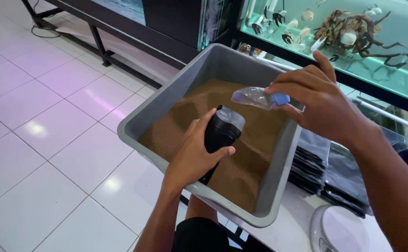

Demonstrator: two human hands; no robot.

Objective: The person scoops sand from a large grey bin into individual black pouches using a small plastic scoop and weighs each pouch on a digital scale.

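Observation:
A grey plastic tub point(283, 158) holds a bed of fine brown granules point(176, 126). My left hand point(194, 154) grips a black stand-up pouch point(221, 133) upright over the granules, its mouth open at the top. My right hand point(316, 100) holds a clear plastic scoop with a blue part point(260, 97) just above and to the right of the pouch's mouth, tipped toward it.
A stack of flat black pouches point(318, 158) lies on the white table right of the tub. A round white scale point(339, 231) sits at the bottom right. Behind is a lit aquarium point(353, 32) with fish and driftwood. White tiled floor point(50, 140) lies to the left.

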